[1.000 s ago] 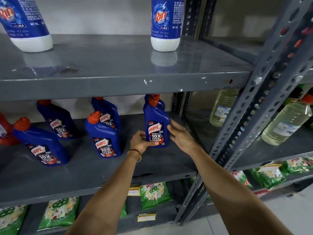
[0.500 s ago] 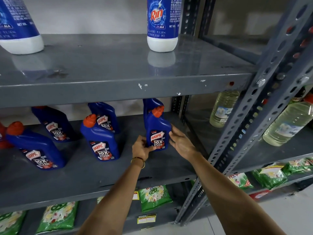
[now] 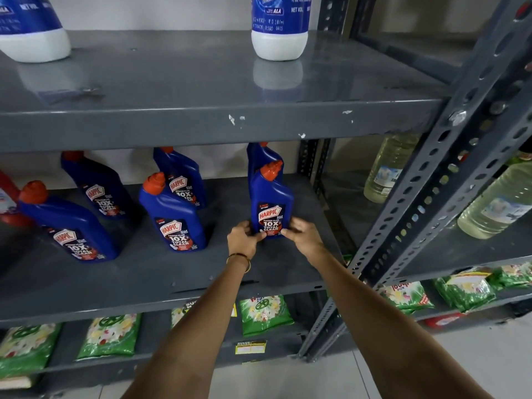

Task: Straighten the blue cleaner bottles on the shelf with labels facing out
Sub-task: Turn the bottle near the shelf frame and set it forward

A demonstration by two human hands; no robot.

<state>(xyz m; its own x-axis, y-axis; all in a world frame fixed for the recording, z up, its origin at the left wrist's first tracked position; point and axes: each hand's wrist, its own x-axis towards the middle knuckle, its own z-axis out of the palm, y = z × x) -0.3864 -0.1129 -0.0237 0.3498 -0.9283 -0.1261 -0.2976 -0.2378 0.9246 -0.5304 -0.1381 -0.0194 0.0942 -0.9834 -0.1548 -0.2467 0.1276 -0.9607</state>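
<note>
Several blue cleaner bottles with red caps stand on the grey middle shelf [image 3: 144, 272]. The rightmost front bottle [image 3: 270, 201] stands upright with its label facing me. My left hand [image 3: 243, 239] grips its lower left side and my right hand [image 3: 302, 234] grips its lower right side. Another blue bottle [image 3: 260, 156] stands close behind it, mostly hidden. To the left, a front bottle [image 3: 172, 214] and a far-left bottle [image 3: 69, 228] lean, labels facing out. Two more bottles [image 3: 184, 180] [image 3: 98, 185] stand behind them.
The upper shelf [image 3: 201, 122] overhangs the bottles and carries two white-and-blue bottles [image 3: 280, 27]. A slotted grey upright [image 3: 417, 203] rises just right of my right arm. Clear oil bottles [image 3: 498, 205] stand in the right bay. Green packets [image 3: 264, 315] lie on the shelf below.
My hands have slid down to the base of the rightmost bottle, which now stands square with its label forward. The view has shifted closer and slightly downward.
</note>
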